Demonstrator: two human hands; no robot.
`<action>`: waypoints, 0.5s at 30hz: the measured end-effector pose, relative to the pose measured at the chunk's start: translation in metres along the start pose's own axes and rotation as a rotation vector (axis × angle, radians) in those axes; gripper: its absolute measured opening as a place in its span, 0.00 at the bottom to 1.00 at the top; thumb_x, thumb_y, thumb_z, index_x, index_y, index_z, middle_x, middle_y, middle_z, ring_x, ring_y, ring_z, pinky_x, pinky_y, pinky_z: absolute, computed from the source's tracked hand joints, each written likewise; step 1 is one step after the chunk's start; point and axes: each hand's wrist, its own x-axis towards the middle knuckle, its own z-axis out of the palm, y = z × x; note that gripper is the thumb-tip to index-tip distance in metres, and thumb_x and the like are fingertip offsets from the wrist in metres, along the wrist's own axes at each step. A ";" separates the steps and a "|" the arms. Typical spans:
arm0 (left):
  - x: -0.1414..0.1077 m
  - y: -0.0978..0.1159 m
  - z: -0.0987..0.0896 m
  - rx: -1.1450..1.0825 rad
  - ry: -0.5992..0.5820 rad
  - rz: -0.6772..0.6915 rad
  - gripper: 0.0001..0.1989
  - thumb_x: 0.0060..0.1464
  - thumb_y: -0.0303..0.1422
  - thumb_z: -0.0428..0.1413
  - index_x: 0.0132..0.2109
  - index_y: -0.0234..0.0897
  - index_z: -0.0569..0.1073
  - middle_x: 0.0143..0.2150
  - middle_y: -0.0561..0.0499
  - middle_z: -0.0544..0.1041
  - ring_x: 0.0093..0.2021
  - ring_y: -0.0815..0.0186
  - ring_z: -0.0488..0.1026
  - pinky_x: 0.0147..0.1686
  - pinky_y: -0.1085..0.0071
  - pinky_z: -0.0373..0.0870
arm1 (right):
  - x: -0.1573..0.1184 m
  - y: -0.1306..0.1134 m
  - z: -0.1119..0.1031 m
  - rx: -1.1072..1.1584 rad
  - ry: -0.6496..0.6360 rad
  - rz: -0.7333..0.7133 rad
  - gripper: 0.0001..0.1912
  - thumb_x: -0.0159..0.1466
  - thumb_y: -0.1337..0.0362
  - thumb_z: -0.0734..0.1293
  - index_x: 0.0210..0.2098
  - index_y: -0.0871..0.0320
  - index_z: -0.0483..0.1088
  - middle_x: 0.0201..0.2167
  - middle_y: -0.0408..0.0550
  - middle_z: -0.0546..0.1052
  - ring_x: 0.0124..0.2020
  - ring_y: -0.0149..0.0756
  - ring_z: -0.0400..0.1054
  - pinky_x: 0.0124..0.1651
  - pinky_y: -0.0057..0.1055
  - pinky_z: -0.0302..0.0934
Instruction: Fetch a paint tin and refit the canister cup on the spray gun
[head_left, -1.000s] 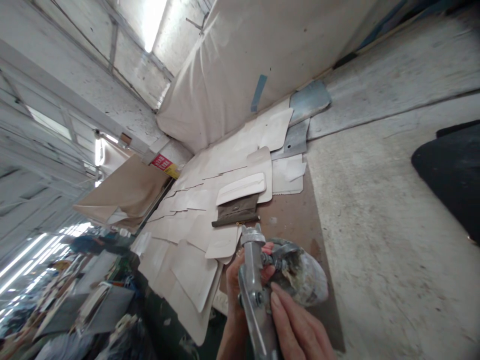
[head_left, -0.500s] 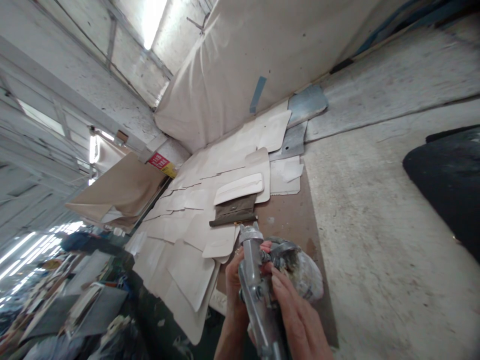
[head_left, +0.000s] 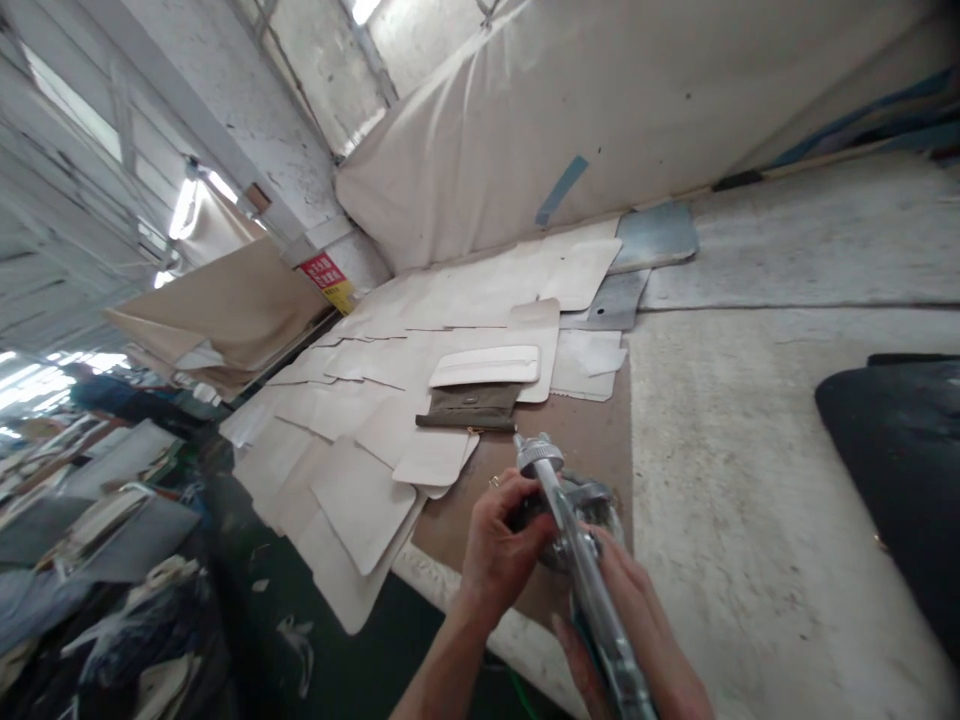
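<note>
A metal spray gun points away from me, its ringed nozzle toward the pale sheets. My right hand is wrapped around its body from the right, thumb on the left side. With bent fingers, my left hand grips the gun's side just behind the nozzle; the exact part under the fingertips is hidden. A round, smeared cup sits beyond the hands, partly covered by them and the gun. Just past the nozzle lies a dark olive wallet-like piece with a white zippered panel.
Overlapping pale sheets cover the table's left side and overhang its edge. Brown board lies under the gun. On the right, a black bag-like item rests on the stained whitish tabletop. A draped cloth hangs behind.
The spray gun and both hands have shifted right in view. My left hand has come out from behind the gun to its left side. The camera view has turned slightly.
</note>
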 end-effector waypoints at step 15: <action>-0.002 -0.012 -0.016 -0.181 -0.080 0.056 0.11 0.47 0.39 0.63 0.27 0.36 0.74 0.28 0.53 0.69 0.33 0.65 0.67 0.35 0.71 0.62 | 0.025 -0.017 -0.031 -0.152 -0.118 -0.063 0.27 0.68 0.65 0.57 0.66 0.49 0.49 0.29 0.42 0.76 0.25 0.38 0.73 0.23 0.29 0.70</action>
